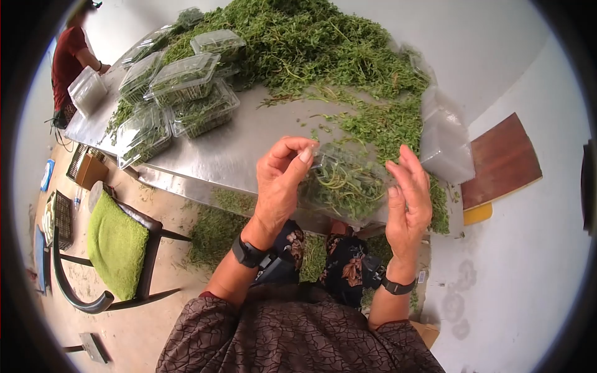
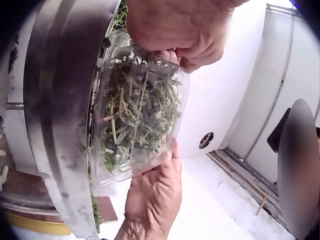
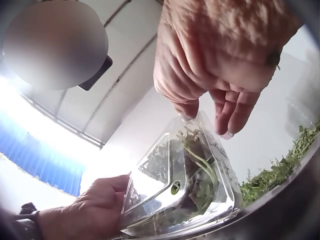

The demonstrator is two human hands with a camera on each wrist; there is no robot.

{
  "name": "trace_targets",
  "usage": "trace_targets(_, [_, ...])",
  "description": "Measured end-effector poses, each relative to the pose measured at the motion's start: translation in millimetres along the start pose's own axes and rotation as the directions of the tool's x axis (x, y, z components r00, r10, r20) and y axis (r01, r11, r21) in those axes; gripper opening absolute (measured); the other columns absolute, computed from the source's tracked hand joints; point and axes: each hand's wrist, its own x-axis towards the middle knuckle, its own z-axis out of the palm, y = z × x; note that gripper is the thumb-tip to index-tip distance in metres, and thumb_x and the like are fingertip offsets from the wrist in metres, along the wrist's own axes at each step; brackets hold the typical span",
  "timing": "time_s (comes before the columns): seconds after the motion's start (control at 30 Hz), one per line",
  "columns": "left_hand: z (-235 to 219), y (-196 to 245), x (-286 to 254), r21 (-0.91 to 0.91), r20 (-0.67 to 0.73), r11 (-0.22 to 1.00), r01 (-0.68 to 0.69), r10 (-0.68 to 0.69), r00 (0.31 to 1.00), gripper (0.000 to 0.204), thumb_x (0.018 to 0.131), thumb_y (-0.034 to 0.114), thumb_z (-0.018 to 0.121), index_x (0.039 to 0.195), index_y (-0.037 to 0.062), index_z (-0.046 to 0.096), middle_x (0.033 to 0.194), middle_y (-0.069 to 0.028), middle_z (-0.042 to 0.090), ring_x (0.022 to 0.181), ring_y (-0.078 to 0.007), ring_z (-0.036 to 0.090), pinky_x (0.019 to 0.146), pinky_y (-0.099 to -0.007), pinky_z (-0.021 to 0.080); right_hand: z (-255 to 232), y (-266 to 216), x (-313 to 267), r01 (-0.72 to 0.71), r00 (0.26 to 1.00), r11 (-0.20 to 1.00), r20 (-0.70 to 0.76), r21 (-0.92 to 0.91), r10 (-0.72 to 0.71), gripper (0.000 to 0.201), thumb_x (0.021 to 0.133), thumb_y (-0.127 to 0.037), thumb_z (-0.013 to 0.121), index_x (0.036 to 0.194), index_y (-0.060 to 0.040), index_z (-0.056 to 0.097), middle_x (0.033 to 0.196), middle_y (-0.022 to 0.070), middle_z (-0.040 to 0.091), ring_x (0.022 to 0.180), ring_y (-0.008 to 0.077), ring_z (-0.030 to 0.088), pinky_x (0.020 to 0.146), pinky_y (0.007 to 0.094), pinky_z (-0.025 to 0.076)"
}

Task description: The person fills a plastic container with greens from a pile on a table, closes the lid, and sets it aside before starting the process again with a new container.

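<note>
Clear plastic, with green leaves showing through. Where does that box lie?

"Between the two hands, at the near edge of the metal table: to the right of the left hand, to the left of the right hand. Whether the table bears any of its weight, I cannot tell."

"And its long axis?"

"It seems to run from hand to hand, so each has an end."

"Which hand is nearer, then?"

"Neither by much, but they differ in hold. The left pinches its end of the box, thumb against bent fingers. The right has its fingers fairly straight, the thumb tip touching the opposite end. I judge the left hold the firmer."
</note>
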Motion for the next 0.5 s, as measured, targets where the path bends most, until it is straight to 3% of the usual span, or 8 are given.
trace_targets(0.1, [0.7, 1.1, 0.2, 0.001, -0.002, 1.000, 0.014, -0.014, 1.000, 0.013, 0.090, 0.009, 0.061, 0.100, 0.0013, 0.063, 0.089, 0.0037, 0.057, 0.076, -0.0031, 0.047, 0.069, -0.0186, 0.039, -2.3, -8.8, 11.2, 0.035, 0.996, 0.999, 0.079, -0.012, -0.034, 0.039, 0.078, 0.010, 0.047, 0.108, -0.0053, 0.067, 0.127, 0.0201, 0.053, 0.119, 0.0345, 0.048, 0.095, 0.0403, 0.042])
trace_targets(0.4, [4.9, 0.3, -1.0, 0.051, -0.013, 0.998, -0.037, 0.038, 0.999, 0.018, 0.091, 0.009, 0.059, 0.106, 0.0007, 0.063, 0.084, 0.0050, 0.052, 0.077, -0.0034, 0.046, 0.071, -0.0185, 0.038, -8.0, -13.9, 24.9, 0.043, 0.953, 0.999, 0.300, 0.015, -0.045, 0.048, 0.068, 0.013, 0.041, 0.104, -0.0048, 0.068, 0.123, 0.0180, 0.057, 0.114, 0.0342, 0.052, 0.092, 0.0393, 0.044])
trace_targets(0.5, [4.3, 1.0, -1.3, 0.052, -0.004, 0.997, -0.052, 0.052, 0.999, 0.018, 0.091, 0.009, 0.059, 0.106, 0.0007, 0.063, 0.085, 0.0047, 0.052, 0.078, -0.0038, 0.046, 0.072, -0.0190, 0.038, -9.0, -17.8, 27.1, -0.004, 0.950, 1.000, 0.313, 0.027, -0.005, 0.050, 0.066, 0.014, 0.041, 0.103, -0.0047, 0.068, 0.122, 0.0168, 0.058, 0.112, 0.0332, 0.053, 0.092, 0.0377, 0.045])
